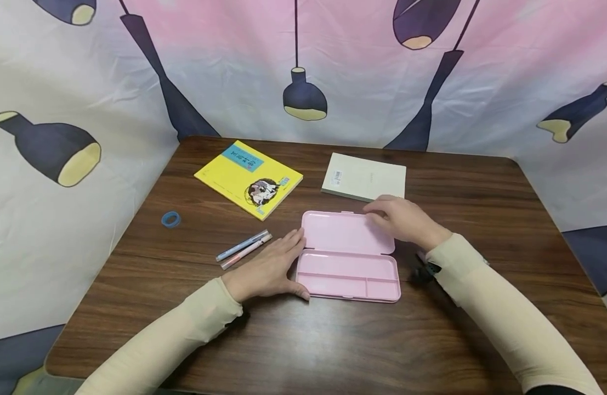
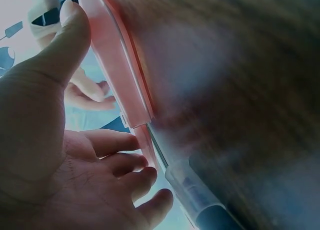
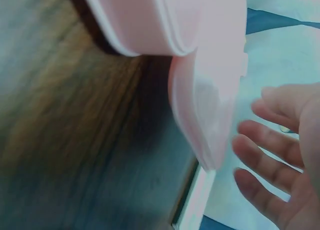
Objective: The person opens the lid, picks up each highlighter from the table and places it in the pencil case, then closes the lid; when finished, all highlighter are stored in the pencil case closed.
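Note:
A pink pencil case (image 1: 333,235) lies unfolded on the table, its lid on the far side and its divided tray (image 1: 340,285) on the near side. My left hand (image 1: 266,269) rests along its left side, fingers fairly straight by the lid and thumb at the tray's near left corner. Over the lid's far right corner is my right hand (image 1: 399,216). The right wrist view shows its fingers (image 3: 267,162) loosely bent, a gap between them and the lid, holding nothing. The tray's compartments hold nothing visible.
Left of the case lie a blue pen (image 1: 240,247) and a white-and-pink pen (image 1: 244,254). A blue ring-shaped roll (image 1: 164,220) sits farther left. Behind are a yellow book (image 1: 224,175) and a pale notebook (image 1: 364,174). A printed cloth (image 1: 234,93) hangs behind the table.

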The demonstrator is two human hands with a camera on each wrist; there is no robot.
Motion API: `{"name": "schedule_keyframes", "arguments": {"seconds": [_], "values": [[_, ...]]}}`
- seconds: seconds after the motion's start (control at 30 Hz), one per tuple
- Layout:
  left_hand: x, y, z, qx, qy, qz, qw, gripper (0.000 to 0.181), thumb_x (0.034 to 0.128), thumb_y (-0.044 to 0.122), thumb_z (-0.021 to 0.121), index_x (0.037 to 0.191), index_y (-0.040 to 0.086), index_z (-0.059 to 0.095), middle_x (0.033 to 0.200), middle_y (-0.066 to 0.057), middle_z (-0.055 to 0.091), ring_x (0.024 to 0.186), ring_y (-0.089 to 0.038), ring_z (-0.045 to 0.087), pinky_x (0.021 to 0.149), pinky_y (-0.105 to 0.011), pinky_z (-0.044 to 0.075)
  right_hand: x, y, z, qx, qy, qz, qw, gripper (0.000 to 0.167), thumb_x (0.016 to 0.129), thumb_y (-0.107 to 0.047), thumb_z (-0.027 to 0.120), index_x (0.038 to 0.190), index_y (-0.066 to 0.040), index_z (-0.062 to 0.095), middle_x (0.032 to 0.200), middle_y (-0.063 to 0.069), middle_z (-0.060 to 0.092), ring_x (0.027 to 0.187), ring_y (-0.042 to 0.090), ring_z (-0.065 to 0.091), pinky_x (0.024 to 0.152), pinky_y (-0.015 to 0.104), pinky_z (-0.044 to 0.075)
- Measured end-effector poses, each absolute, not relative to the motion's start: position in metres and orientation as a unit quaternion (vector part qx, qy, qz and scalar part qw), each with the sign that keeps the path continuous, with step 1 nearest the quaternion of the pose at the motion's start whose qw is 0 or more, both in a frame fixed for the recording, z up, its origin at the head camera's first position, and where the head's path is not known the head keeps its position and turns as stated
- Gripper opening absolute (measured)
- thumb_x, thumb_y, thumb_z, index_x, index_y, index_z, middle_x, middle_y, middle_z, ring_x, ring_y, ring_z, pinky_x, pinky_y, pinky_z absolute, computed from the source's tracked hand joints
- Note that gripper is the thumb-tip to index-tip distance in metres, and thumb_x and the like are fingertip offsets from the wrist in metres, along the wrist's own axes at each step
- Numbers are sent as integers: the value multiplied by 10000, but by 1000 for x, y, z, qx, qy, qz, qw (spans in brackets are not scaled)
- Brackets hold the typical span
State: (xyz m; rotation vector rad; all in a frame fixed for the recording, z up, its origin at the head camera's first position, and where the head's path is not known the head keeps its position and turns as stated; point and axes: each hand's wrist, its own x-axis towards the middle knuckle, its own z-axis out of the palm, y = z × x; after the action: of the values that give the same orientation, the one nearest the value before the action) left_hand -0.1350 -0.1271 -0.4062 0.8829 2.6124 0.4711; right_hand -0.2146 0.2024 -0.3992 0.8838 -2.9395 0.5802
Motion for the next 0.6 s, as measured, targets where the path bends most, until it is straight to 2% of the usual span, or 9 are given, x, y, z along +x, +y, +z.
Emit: {"name": "schedule_keyframes", "arguments": {"seconds": [0.23,0.33,0.53,0.6], "values": [[-136,-127,-407,314,920,159,170,1181,739,653,765,1564,-7,237,1659,-161,81,1532,-313,64,1216,-505,162,-163,234,-391,218,-947,201,120,309,948,-197,683,1245,-110,690,1075,67,682,907,240,658,772,482,527],[-136,-126,-407,312,921,159,170,1178,741,649,766,1566,-1,233,1660,-154,76,1533,-313,53,1220,-499,147,-133,249,-396,198,-950,186,151,374,917,-179,720,1280,-112,665,1091,91,684,924,276,669,719,499,537],[-135,-126,-407,313,923,156,162,1177,738,653,767,1562,-7,246,1658,-164,88,1531,-331,56,1222,-501,135,-80,272,-412,157,-963,155,156,543,842,-194,797,1344,-103,611,1237,162,654,1087,406,635,709,581,529],[-134,-127,-408,315,923,153,159,1173,739,656,764,1560,-8,252,1656,-167,93,1530,-338,61,1220,-505,140,-67,278,-416,150,-965,151,154,577,819,-207,818,1343,-91,607,1253,184,642,1063,403,644,707,581,526]]}}
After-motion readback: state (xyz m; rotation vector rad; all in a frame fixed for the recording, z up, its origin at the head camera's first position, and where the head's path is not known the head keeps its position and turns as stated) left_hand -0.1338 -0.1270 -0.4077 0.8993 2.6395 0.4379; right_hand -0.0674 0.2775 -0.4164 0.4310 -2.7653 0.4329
